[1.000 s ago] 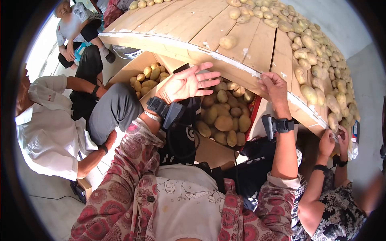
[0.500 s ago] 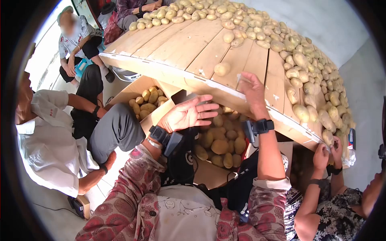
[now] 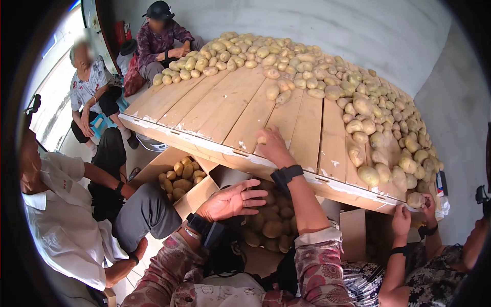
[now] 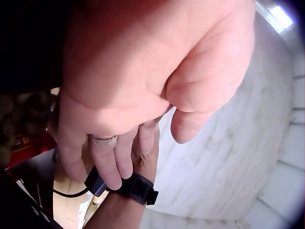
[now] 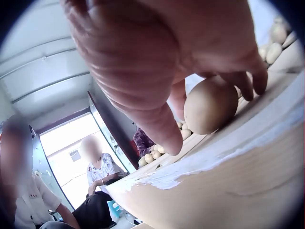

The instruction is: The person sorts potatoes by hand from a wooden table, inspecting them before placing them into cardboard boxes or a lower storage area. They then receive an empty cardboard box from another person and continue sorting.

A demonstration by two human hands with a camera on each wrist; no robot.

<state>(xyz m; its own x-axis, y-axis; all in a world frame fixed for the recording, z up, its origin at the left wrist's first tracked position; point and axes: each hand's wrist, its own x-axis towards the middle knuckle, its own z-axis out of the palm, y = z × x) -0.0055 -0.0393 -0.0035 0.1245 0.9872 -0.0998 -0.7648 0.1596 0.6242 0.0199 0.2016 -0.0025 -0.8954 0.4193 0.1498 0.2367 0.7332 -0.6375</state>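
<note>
My right hand (image 3: 273, 148) curls its fingers round a smooth, oval potato (image 5: 211, 105) resting on the pale plank tabletop (image 3: 204, 108), near its white-flaked edge. My left hand (image 3: 230, 202) hovers palm-up, fingers loosely spread.

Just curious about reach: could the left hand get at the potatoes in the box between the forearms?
Probably yes: the left hand is open, empty and close by, and the potatoes look uncovered; the right forearm passes only along their right side.
</note>
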